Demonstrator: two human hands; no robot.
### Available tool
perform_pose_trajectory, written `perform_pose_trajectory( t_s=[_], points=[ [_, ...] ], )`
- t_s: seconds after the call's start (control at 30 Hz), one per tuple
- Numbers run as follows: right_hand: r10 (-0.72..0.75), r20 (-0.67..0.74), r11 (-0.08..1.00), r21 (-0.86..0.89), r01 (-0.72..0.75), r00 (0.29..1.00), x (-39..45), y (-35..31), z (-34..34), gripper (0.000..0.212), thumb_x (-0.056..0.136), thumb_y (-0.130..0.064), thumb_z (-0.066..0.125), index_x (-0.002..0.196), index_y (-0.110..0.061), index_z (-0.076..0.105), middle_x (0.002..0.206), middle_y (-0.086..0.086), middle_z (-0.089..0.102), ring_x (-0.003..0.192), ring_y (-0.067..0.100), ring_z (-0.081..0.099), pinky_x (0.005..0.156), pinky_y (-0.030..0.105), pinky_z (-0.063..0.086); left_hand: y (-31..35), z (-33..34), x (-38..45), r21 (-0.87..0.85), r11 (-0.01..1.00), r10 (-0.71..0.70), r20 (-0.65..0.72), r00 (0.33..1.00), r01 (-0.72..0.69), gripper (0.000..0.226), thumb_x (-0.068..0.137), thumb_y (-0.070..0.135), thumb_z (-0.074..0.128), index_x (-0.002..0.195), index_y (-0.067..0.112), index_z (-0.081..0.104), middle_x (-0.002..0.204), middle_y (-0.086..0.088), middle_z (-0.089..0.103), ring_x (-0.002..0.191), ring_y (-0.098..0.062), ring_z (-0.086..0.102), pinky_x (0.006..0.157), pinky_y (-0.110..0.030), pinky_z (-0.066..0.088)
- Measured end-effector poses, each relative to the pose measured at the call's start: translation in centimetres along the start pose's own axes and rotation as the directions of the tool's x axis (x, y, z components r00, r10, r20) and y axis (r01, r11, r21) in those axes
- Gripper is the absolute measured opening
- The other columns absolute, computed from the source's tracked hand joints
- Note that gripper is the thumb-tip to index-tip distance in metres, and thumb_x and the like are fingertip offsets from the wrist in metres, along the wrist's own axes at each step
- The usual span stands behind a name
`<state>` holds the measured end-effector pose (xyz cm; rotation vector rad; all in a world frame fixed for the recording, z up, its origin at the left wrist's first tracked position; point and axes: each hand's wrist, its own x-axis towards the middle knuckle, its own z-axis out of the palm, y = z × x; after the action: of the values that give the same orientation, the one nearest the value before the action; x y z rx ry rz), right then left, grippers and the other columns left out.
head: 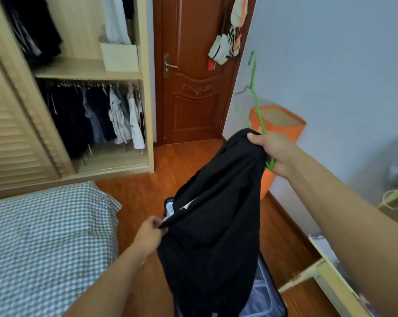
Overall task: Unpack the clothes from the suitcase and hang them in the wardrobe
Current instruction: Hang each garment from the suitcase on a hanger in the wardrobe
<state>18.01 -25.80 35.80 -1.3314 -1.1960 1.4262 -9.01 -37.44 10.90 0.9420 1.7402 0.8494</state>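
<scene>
Head view showed the black garment [214,220] hanging in mid-air over the open suitcase [262,300], hiding most of it. My right hand [271,152] gripped the garment's top edge together with a green hanger [255,94], whose lower part was hidden behind cloth and fingers. My left hand [150,236] pinched a lower edge at the near left. Far left stood the open wardrobe [88,72], its hung clothes blurred; the bed [44,243] lay near left.

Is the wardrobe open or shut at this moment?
Open. The louvred sliding door is pushed left, and the wardrobe shows hanging clothes on its rail.
</scene>
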Motion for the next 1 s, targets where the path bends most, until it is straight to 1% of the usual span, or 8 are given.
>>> perform_pose_trajectory(
  t_s=[0.07,0.13,0.3,0.4,0.47,0.57,0.7,1.0],
  points=[
    [-0.004,-0.035,1.0,0.012,0.004,0.999,-0.4,0.7,-0.1,0.013,0.1,-0.011,0.057,0.089,-0.011,0.063,0.071,0.001,0.07,0.057,0.01,0.067,0.056,0.024,0.051,0.2,-1.6,-0.8,-0.056,0.996,-0.059,0.082,0.995,0.064,0.011,0.1,0.009,0.059,0.1,0.016,0.067,0.094,-0.006,0.074,0.085,-0.024,0.07,0.07,-0.033,0.052],
    [-0.003,-0.054,1.0,0.016,0.004,0.999,-0.7,1.5,0.0,0.011,0.101,-0.014,0.057,0.091,-0.011,0.062,0.074,0.001,0.069,0.058,0.01,0.066,0.057,0.025,0.05,0.1,-2.6,-1.6,-0.027,0.995,-0.091,0.151,0.984,0.096,0.021,0.105,0.014,0.053,0.103,0.014,0.073,0.094,-0.014,0.078,0.088,-0.033,0.074,0.069,-0.035,0.057],
    [0.051,-0.044,0.999,0.007,-0.051,0.998,-1.0,2.6,1.5,0.01,0.1,-0.017,0.058,0.09,-0.014,0.06,0.075,0.002,0.066,0.064,0.016,0.06,0.06,0.03,0.042,-0.4,-4.8,-2.9,-0.073,0.993,-0.088,0.041,0.995,0.09,0.026,0.103,0.015,0.055,0.089,0.01,0.075,0.067,-0.009,0.07,0.065,-0.027,0.064,0.056,-0.033,0.048],
    [0.058,-0.052,0.998,0.007,-0.058,0.997,-0.9,2.5,1.7,0.009,0.1,-0.017,0.059,0.092,-0.013,0.06,0.078,0.003,0.065,0.064,0.016,0.061,0.054,0.028,0.045,0.2,-5.6,-2.6,-0.109,0.99,-0.093,0.005,0.996,0.093,0.024,0.101,0.016,0.058,0.088,0.008,0.076,0.068,-0.014,0.071,0.065,-0.029,0.065,0.058,-0.043,0.052],
    [0.057,-0.071,0.998,0.035,-0.055,0.996,-0.6,2.3,1.4,0.01,0.1,-0.017,0.058,0.091,-0.014,0.06,0.076,0.002,0.065,0.06,0.013,0.061,0.048,0.024,0.046,1.1,-5.5,-2.4,-0.121,0.988,-0.093,0.003,0.996,0.093,0.024,0.102,0.015,0.057,0.087,0.01,0.076,0.073,-0.015,0.072,0.067,-0.029,0.066,0.059,-0.037,0.052],
    [0.073,-0.096,0.995,0.069,-0.066,0.993,0.1,2.5,0.5,0.007,0.1,-0.017,0.059,0.093,-0.015,0.059,0.078,0.002,0.065,0.063,0.014,0.061,0.051,0.026,0.046,2.9,-4.8,-1.9,-0.135,0.987,-0.085,-0.006,0.996,0.083,0.026,0.104,0.012,0.05,0.095,0.01,0.075,0.088,-0.017,0.075,0.079,-0.032,0.069,0.066,-0.038,0.056],
    [0.076,-0.124,0.996,0.054,-0.069,0.989,1.6,3.3,-1.5,0.008,0.099,-0.02,0.061,0.101,-0.013,0.061,0.09,0.006,0.067,0.073,0.018,0.063,0.059,0.03,0.048,4.5,-3.6,-0.4,-0.114,0.99,-0.081,-0.025,0.996,0.078,0.029,0.104,0.011,0.048,0.095,0.01,0.075,0.083,-0.015,0.075,0.078,-0.033,0.071,0.069,-0.041,0.059],
    [0.145,-0.169,0.987,0.099,-0.129,0.975,5.7,5.8,-9.1,0.007,0.1,-0.016,0.058,0.094,-0.012,0.058,0.083,0.007,0.065,0.065,0.016,0.062,0.043,0.02,0.047,7.3,4.3,4.4,-0.035,0.988,-0.149,0.039,0.988,0.151,0.024,0.102,0.008,0.049,0.096,0.005,0.072,0.064,-0.005,0.067,0.053,-0.018,0.062,0.045,-0.022,0.048]
  ],
)
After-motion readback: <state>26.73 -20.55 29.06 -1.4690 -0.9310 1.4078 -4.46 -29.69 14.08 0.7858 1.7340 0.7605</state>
